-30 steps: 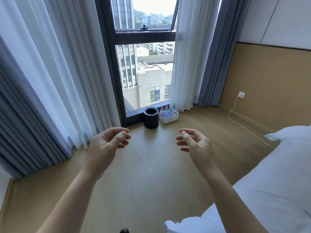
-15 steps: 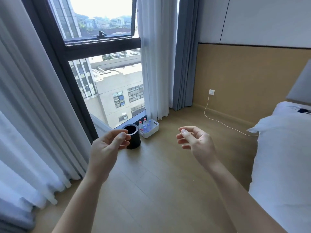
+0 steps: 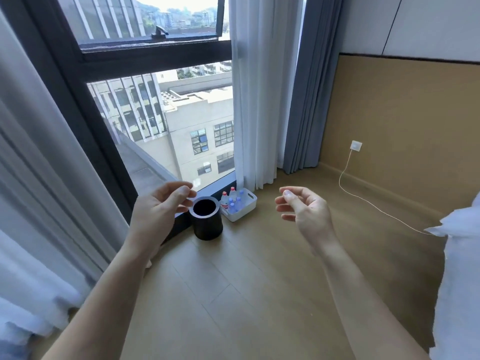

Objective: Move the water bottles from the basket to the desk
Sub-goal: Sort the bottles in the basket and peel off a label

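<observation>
A small white basket (image 3: 246, 207) stands on the wooden floor by the window and holds several clear water bottles (image 3: 232, 201) with red and blue caps. My left hand (image 3: 158, 213) floats in front of me, left of the basket, fingers loosely curled and holding nothing. My right hand (image 3: 304, 213) is raised to the basket's right, also loosely curled and holding nothing. Both hands are well short of the basket. No desk is in view.
A black cylindrical bin (image 3: 206, 218) stands just left of the basket. White and grey curtains (image 3: 262, 100) frame the tall window. A white cable (image 3: 363, 201) runs from a wall socket (image 3: 355, 146) across the floor to the white bed (image 3: 462, 268) at right.
The view has moved closer to the window, so the bin and basket look larger and nearer. Both hands keep the same loose, raised pose and hold nothing.
</observation>
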